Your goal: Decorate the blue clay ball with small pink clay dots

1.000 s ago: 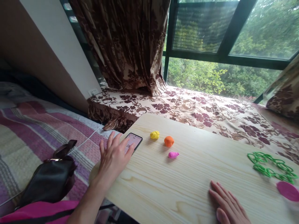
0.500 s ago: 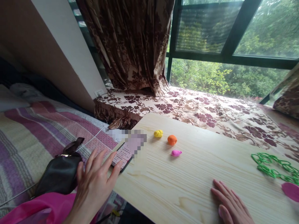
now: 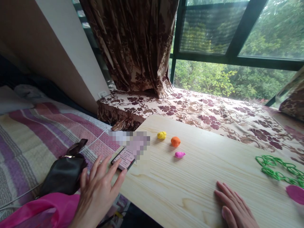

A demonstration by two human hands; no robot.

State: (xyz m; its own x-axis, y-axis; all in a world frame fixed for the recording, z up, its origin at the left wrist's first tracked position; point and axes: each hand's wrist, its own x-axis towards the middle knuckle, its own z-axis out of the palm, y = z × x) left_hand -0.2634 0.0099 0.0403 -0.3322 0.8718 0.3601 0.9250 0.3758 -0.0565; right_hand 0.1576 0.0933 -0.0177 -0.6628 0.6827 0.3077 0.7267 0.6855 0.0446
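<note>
My left hand (image 3: 101,186) is open, fingers spread, with its index finger and thumb over the lower part of a phone (image 3: 123,159). Lines of text show on the phone's lit screen, and its upper part is blurred out. On the wooden table (image 3: 166,186), my right hand (image 3: 234,204) lies open and holds nothing. Between the hands, farther back, sit a crumpled yellow lump (image 3: 161,135), a rounded orange lump (image 3: 175,141) and a small pink lump (image 3: 180,155), all looking like modelling clay.
Green linked loops (image 3: 280,169) and a flat magenta piece (image 3: 295,193) lie at the table's right. A black bag (image 3: 63,174) rests on the striped bed (image 3: 47,123) at left, near a white cable (image 3: 97,138). Behind the table are a floral-covered window seat (image 3: 201,107) and a curtain (image 3: 133,47).
The text on the phone screen has shifted under my left hand. That hand appears slightly farther right, while the whole view has shifted a little. My right hand and the lumps stay in place.
</note>
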